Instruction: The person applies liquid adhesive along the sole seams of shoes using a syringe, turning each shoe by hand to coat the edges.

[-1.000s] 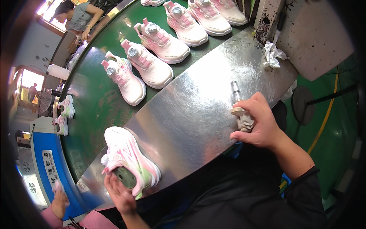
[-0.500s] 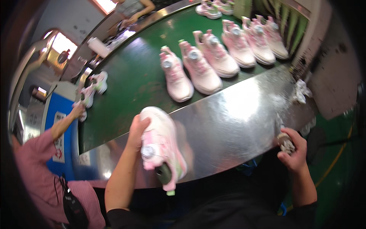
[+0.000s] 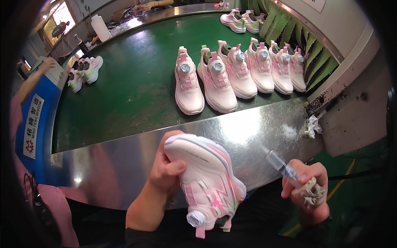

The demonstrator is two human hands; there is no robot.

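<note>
My left hand (image 3: 166, 167) is closed around the toe of a pale pink sneaker (image 3: 206, 175). The shoe is held above the near metal edge, toe up and turned so its side and sole edge show. A round silver dial (image 3: 196, 218) sits on its tongue, low in the picture. To the right of the shoe, my right hand (image 3: 312, 171) grips a clear syringe (image 3: 283, 166), its thin tip pointing up and left, apart from the shoe. A crumpled, stained wad (image 3: 313, 194) of cloth or paper is in the same hand.
Several matching sneakers (image 3: 215, 89) stand in a row on the green belt (image 3: 140, 99), behind the metal ledge (image 3: 136, 142). More shoes sit far left and far right. Crumpled white tissue (image 3: 313, 126) lies by the green strip curtain (image 3: 322, 68). A co-worker's arm (image 3: 35, 78) is at left.
The sneaker has been turned in my left hand, so its side and sole edge now show. My right hand has tipped and the syringe is now plain to see. The co-worker's hand has left the far-left shoes.
</note>
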